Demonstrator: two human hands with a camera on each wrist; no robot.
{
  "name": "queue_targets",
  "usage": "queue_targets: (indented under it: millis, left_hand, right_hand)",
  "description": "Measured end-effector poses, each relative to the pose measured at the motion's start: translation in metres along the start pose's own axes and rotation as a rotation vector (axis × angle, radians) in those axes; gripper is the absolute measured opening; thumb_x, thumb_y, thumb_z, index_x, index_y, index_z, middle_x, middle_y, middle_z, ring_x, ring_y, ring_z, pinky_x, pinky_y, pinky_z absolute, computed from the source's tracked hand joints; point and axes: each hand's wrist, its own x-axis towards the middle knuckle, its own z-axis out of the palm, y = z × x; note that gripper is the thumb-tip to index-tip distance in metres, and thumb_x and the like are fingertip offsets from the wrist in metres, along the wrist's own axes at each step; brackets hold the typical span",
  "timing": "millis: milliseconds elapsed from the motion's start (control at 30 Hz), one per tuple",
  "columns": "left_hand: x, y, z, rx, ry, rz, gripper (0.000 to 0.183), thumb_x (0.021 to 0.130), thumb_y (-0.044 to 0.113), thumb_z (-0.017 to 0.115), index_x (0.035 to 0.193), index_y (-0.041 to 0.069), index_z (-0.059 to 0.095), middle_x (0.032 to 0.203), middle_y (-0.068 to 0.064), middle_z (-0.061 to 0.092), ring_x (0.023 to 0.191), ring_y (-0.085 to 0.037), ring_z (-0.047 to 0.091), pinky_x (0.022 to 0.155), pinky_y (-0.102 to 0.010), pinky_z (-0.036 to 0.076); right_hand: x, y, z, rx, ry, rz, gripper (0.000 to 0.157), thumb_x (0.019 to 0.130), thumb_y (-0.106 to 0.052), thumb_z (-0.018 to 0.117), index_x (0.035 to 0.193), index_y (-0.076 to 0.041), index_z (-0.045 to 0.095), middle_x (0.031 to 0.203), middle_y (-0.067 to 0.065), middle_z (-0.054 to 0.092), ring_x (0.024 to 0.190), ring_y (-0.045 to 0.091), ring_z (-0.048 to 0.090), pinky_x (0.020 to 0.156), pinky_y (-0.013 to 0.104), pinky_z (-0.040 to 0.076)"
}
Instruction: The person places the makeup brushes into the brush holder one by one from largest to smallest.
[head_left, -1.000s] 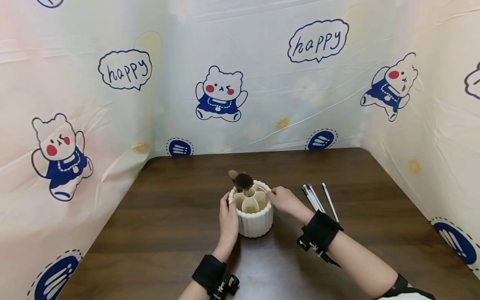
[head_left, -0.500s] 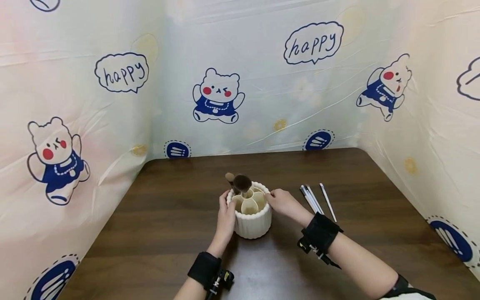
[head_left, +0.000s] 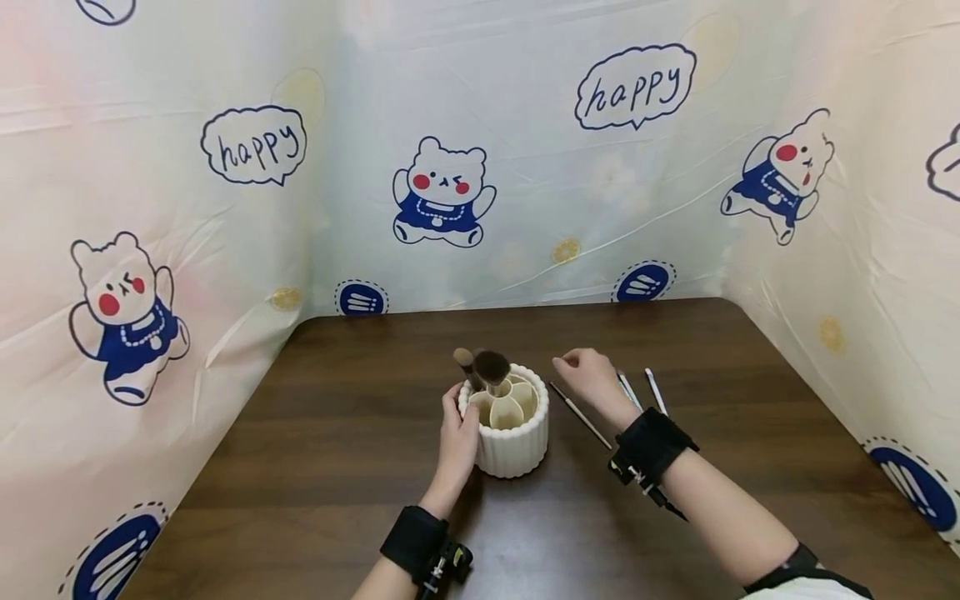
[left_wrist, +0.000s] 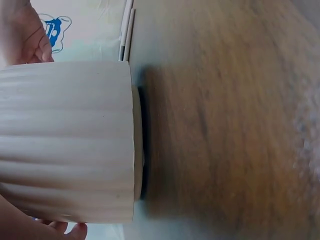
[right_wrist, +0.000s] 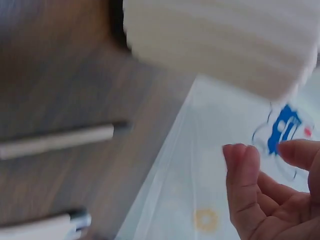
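My left hand point(head_left: 455, 429) grips the left side of a cream, ribbed brush holder point(head_left: 512, 450); in the left wrist view the holder's ribbed wall point(left_wrist: 70, 135) fills the left side. Inside are petal-shaped compartments, with a large dark makeup brush point(head_left: 492, 367) and a smaller brown one point(head_left: 464, 359) standing at the back left. My right hand point(head_left: 592, 379) is off the holder, to its right and over the table. Its fingers point(right_wrist: 242, 185) are loosely bent with a gap to the thumb, and nothing is between them.
On the dark wooden table point(head_left: 360, 400), a slim pale stick with a dark end point(head_left: 581, 417) lies just right of the holder. More thin white sticks point(head_left: 630, 389) lie partly hidden behind my right wrist, beside a separate one point(head_left: 655, 390). A printed curtain point(head_left: 525, 167) surrounds the table.
My right hand has let go of the holder's right rim and moved right and away, leaving the slim stick beside the holder in view. The left hand keeps its grip.
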Motion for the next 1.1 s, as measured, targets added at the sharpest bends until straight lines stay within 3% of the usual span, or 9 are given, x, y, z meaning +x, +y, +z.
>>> queue_targets:
  millis: [200, 367, 600, 800, 1100]
  left_hand:
    - [-0.001, 0.0, 0.0, -0.002, 0.01, 0.006, 0.048, 0.093, 0.012, 0.042, 0.139, 0.001, 0.035, 0.145, -0.021, 0.043, 0.134, -0.03, 0.042, 0.109, -0.046, 0.034]
    - [-0.003, 0.002, 0.0, -0.011, 0.015, 0.016, 0.047, 0.093, 0.011, 0.044, 0.138, 0.001, 0.036, 0.143, -0.021, 0.045, 0.132, -0.031, 0.044, 0.108, -0.045, 0.036]
    - [-0.004, 0.002, 0.0, -0.012, 0.007, 0.028, 0.047, 0.094, 0.012, 0.044, 0.139, 0.0, 0.035, 0.143, -0.022, 0.044, 0.131, -0.032, 0.044, 0.107, -0.046, 0.036]
    - [-0.002, -0.001, 0.0, -0.004, 0.003, 0.022, 0.047, 0.094, 0.012, 0.043, 0.138, 0.001, 0.036, 0.144, -0.022, 0.044, 0.132, -0.032, 0.043, 0.108, -0.046, 0.035]
    - [-0.001, -0.002, 0.0, 0.001, 0.004, 0.019, 0.047, 0.093, 0.012, 0.043, 0.139, 0.001, 0.035, 0.144, -0.023, 0.042, 0.134, -0.033, 0.042, 0.109, -0.048, 0.034]
  right_hand:
    - [0.018, 0.024, -0.025, -0.034, 0.099, 0.015, 0.027, 0.091, -0.016, 0.056, 0.103, 0.004, 0.07, 0.105, 0.022, 0.069, 0.093, 0.035, 0.064, 0.082, 0.045, 0.049]
    - [0.027, 0.055, -0.032, -0.082, 0.138, 0.062, 0.026, 0.089, -0.012, 0.056, 0.099, 0.006, 0.071, 0.106, 0.023, 0.069, 0.094, 0.037, 0.064, 0.085, 0.047, 0.049]
    - [0.022, 0.09, -0.032, -0.127, 0.172, 0.116, 0.021, 0.081, -0.008, 0.057, 0.086, 0.005, 0.073, 0.094, 0.023, 0.071, 0.082, 0.037, 0.065, 0.074, 0.047, 0.052]
    - [0.02, 0.11, -0.027, -0.155, 0.152, 0.151, 0.02, 0.079, -0.005, 0.055, 0.071, 0.004, 0.071, 0.076, 0.018, 0.069, 0.066, 0.029, 0.06, 0.055, 0.034, 0.045]
    - [0.022, 0.121, -0.018, -0.16, 0.156, 0.161, 0.018, 0.077, -0.007, 0.058, 0.071, 0.003, 0.072, 0.08, 0.022, 0.07, 0.074, 0.037, 0.063, 0.068, 0.047, 0.051]
